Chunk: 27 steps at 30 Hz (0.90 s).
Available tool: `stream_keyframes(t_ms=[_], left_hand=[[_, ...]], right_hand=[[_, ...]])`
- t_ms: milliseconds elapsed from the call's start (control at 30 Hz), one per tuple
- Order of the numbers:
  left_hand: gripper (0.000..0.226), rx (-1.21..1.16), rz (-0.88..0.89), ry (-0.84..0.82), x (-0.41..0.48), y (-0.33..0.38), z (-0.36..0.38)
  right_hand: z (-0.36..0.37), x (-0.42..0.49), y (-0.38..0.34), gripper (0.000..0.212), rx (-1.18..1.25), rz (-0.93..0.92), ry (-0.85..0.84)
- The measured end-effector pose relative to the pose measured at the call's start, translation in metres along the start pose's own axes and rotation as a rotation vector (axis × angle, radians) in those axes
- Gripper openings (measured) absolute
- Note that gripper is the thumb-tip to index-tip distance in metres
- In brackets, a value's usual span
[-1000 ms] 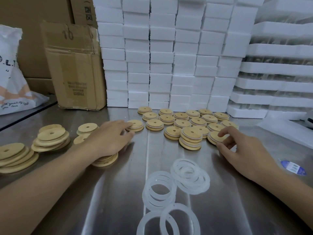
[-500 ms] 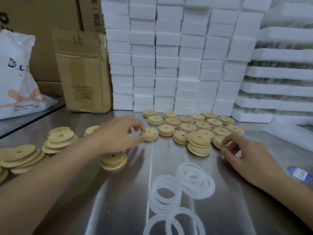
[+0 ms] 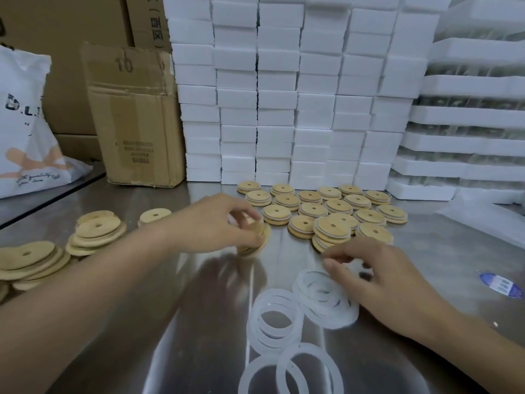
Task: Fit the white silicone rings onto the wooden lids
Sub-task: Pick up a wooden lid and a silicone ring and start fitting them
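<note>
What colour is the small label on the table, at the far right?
The label is mostly blue with a pale printed patch; the head view, the only one, shows it.

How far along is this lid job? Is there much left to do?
Roughly midway, by the look. Done: about twenty ringed lids grouped at the back, white edges showing. In hand: the left hand grips one wooden lid, while the right hand reaches over the loose silicone rings; whether it pinches one is too blurred to tell. Left: stacks of bare lids at the left.
</note>
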State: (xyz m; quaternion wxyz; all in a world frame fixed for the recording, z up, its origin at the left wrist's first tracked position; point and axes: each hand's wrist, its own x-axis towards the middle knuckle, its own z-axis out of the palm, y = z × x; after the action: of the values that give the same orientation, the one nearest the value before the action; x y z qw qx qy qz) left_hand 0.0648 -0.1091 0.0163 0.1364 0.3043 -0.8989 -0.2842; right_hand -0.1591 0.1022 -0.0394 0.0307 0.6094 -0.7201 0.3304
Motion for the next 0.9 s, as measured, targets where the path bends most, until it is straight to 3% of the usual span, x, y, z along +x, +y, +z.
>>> stream_keyframes(t_ms=[67,133,200,300,433,633,767,900], left_hand=[[0.034,-0.435,-0.014,0.000,0.002,0.005,0.014],[0.031,-0.785,-0.040,-0.043,0.001,0.013,0.028],[0.045,-1.023,-0.075,-0.044,0.000,0.020,0.042],[0.055,-1.235,-0.101,0.000,0.000,0.028,0.059],[0.037,-1.256,-0.072,0.007,-0.003,0.029,0.073],[0.021,-1.042,-0.010,0.101,-0.004,0.033,0.090],[0.022,-0.999,0.033,0.111,-0.005,0.033,0.091],[0.026,-0.984,0.034,0.148,-0.006,0.032,0.090]], right_hand=[[0.005,-0.002,-0.003,0.042,-0.052,-0.048,-0.099],[0.006,-0.001,-0.002,0.030,-0.040,-0.063,-0.126],[0.005,0.001,0.000,0.007,0.048,-0.025,-0.117],[0.004,0.004,0.002,0.008,0.204,0.051,-0.168],[0.004,0.004,0.003,0.014,0.298,0.103,-0.203],[0.001,0.006,0.003,0.031,0.460,0.146,-0.250],[-0.003,0.010,0.002,0.039,0.609,0.190,-0.261],[0.000,0.008,0.002,0.041,0.586,0.169,-0.217]])
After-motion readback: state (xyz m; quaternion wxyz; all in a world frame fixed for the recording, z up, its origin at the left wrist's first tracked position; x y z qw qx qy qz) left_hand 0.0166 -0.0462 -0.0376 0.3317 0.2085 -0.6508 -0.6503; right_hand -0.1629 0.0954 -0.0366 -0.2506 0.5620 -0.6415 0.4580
